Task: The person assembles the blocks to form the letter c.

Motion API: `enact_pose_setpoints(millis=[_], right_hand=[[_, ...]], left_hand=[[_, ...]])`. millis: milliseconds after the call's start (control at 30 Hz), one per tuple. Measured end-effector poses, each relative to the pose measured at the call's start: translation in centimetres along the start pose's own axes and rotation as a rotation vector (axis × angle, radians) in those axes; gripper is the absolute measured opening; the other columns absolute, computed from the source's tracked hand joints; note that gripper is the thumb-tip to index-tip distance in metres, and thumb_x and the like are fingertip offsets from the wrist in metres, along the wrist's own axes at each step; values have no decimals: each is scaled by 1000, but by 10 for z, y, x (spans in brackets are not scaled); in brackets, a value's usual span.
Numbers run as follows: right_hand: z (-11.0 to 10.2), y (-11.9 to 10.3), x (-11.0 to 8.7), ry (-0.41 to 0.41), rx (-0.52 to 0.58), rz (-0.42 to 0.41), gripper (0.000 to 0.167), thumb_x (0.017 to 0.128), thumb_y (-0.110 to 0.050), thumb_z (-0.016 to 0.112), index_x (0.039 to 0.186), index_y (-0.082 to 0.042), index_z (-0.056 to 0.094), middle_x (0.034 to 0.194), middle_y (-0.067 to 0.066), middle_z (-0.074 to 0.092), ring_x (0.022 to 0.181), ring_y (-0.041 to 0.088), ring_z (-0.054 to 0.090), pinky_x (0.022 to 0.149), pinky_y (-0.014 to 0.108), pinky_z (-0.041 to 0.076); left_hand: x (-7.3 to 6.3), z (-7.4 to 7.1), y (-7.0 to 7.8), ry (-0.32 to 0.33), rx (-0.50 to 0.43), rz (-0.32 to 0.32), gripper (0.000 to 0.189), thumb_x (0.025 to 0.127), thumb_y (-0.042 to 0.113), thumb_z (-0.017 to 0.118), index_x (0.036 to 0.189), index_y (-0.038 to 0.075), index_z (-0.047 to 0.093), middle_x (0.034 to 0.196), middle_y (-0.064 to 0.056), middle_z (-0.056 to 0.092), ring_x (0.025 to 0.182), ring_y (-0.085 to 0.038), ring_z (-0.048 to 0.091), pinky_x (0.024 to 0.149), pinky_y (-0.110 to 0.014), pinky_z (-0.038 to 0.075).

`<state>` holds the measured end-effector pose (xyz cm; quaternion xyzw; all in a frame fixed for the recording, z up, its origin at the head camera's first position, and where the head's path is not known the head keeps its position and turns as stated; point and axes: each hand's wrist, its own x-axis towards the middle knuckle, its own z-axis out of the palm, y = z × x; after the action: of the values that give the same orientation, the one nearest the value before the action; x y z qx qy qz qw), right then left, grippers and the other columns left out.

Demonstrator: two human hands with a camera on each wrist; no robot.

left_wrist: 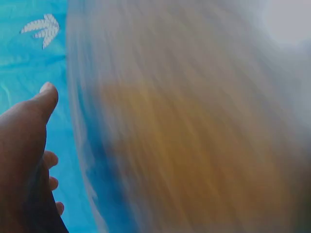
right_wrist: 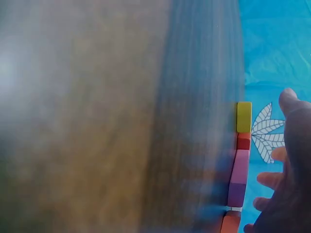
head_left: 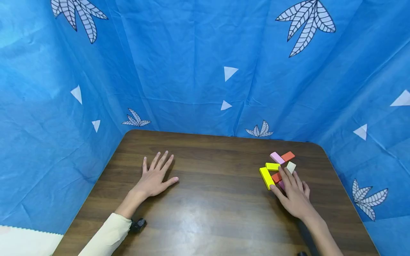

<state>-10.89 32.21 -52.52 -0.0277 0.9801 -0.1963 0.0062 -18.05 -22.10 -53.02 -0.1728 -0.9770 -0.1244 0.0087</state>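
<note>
Blocks (head_left: 276, 177) lie in a loose cluster under and just beyond the right grip (head_left: 294, 197), which is relaxed, fingers apart, holding nothing (whether it touches any, I cannot tell). One yellow block (head_left: 266, 177) sits at its thumb tip; a pink block (head_left: 277, 157) and an orange block (head_left: 288, 156) lie past its fingertips. Well to its left, the left grip (head_left: 154, 180) spreads empty over the tabletop (head_left: 211, 185). Blue cloth (head_left: 179, 71) hangs beyond both.

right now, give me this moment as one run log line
left hand: spread, empty | right hand: fingers over colored blocks, contact unclear | layout: clustered on right of table
</note>
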Motion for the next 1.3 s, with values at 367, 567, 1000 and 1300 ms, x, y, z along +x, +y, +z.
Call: enact_pose_setpoints(millis=[367,567,1000,1300], right_hand=[[-7,7,20,114,83,-71,74,108,-41,62,167,-5,34,164,33,39,149,59,24,112,83,18],[-10,2,36,110,71,-98,61,109,-30,63,161,-5,45,158,30,49,145,56,29,109,79,22],[-11,16,73,103,87,-54,41,101,-15,72,141,-6,69,140,29,63,123,46,41,91,59,31],[-14,17,80,79,72,-35,40,99,-17,75,138,-7,71,135,29,66,119,45,41,90,58,32]], left_hand=[[36,14,77,-78,-83,202,99,101,69,61,175,23,15,184,-10,13,170,-42,11,126,-82,-3],[52,27,121,-132,-76,287,100,101,71,59,176,23,13,184,-7,15,170,-38,11,129,-79,-2],[77,56,209,-125,-95,349,90,103,62,63,174,24,22,177,-4,28,167,-30,23,131,-75,8],[92,70,261,-85,-80,288,83,101,65,63,167,21,38,163,-3,46,156,-24,38,131,-70,18]])
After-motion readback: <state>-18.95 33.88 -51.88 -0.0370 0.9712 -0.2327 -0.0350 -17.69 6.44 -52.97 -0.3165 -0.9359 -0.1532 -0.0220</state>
